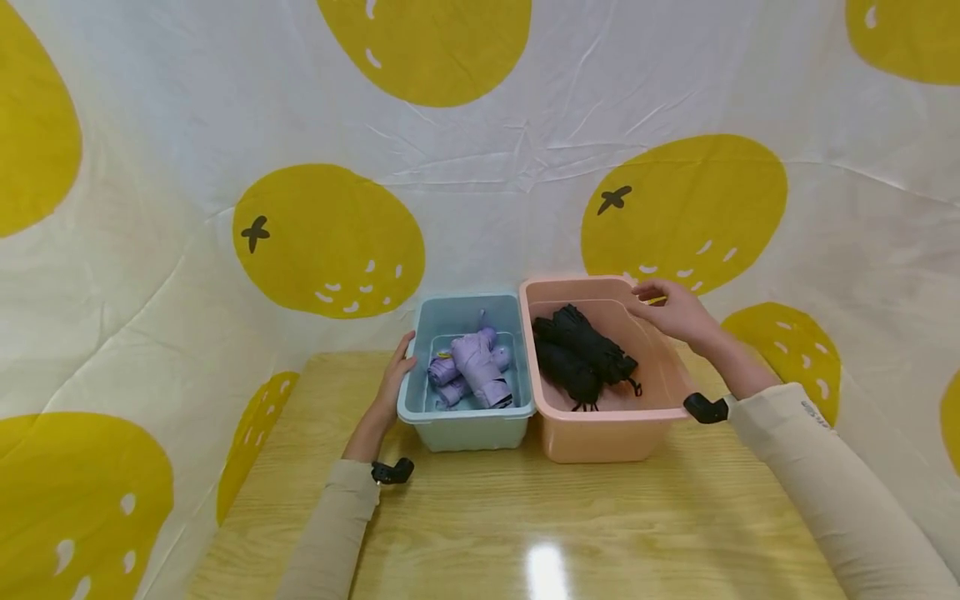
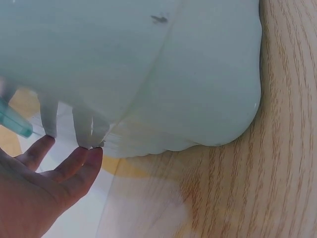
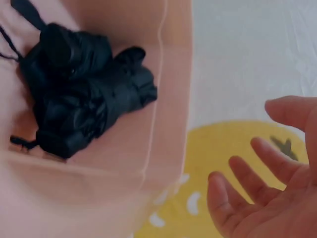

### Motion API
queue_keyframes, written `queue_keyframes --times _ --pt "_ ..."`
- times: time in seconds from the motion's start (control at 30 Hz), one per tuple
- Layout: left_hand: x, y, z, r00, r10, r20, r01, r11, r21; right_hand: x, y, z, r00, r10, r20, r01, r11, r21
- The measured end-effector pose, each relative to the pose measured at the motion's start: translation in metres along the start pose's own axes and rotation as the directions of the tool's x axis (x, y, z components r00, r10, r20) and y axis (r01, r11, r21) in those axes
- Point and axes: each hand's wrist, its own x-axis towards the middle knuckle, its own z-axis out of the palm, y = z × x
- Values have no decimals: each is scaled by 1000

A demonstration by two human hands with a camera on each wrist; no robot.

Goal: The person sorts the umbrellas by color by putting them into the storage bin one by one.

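A light-blue plastic bin (image 1: pixel 468 429) holds several folded purple umbrellas (image 1: pixel 480 367), lying across one another. To its right stands a pink bin (image 1: pixel 600 437) with folded black umbrellas (image 1: pixel 581 350) inside, seen closer as dark bundles (image 3: pixel 94 89) in the right wrist view. My left hand (image 1: pixel 393 379) is at the left side of the blue bin; in the left wrist view the extended fingers (image 2: pixel 74 171) touch its outer wall. Over the far right corner of the pink bin hovers my right hand (image 1: pixel 675 312), fingers loosely spread and holding nothing.
Both bins stand side by side on a wood-grain table (image 1: pixel 480 517), their rims nearly touching. Behind them and along the sides hangs a white cloth (image 1: pixel 480 233) printed with large yellow fruit. A teal piece (image 2: pixel 15 121) shows near the left fingers.
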Motion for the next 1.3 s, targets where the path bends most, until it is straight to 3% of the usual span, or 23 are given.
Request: queue_keyframes --times 0.33,0.5,0.6,0.87,1.1,1.3 --pt "-5 9 2 999 -46 16 46 999 -18 -13 34 -30 988 94 121 -93 996 -14" --pt "-11 21 4 999 -51 13 52 998 -34 -16 54 -26 982 107 157 -112 993 25" --pt "-11 23 5 999 -51 17 51 999 -8 -19 67 -20 980 92 176 -112 988 106" --pt "-15 28 9 999 -41 25 42 999 -9 -27 85 -7 974 33 224 -114 927 358" --pt "-15 29 9 999 -42 23 42 999 -15 -30 89 9 964 15 264 -154 844 515" --pt "-10 26 7 999 -29 26 30 999 -30 -29 94 22 981 2 196 -111 832 544"
